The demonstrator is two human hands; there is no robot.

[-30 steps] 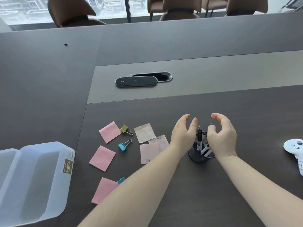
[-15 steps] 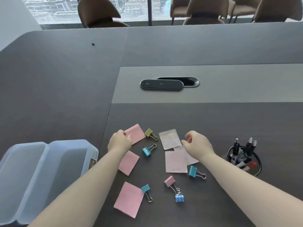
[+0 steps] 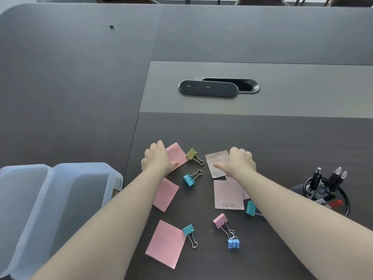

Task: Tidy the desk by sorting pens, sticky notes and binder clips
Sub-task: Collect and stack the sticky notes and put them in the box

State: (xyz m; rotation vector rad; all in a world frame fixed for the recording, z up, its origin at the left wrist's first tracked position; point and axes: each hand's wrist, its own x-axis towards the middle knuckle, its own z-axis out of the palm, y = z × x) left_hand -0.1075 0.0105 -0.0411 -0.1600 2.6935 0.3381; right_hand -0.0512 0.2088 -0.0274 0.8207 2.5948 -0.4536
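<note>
With the left hand (image 3: 157,159) pressed on a pink note (image 3: 177,155) and the right hand (image 3: 239,163) on a pale note (image 3: 216,160), neither visibly gripped yet, thin paper could easily get creased or the olive clip (image 3: 191,154) knocked away.

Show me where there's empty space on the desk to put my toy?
Bare desk lies beyond the black oval cover, and between the pale notes and the pen cup. It is crowded near both hands, left and right, among pink sticky notes and binder clips.
</note>
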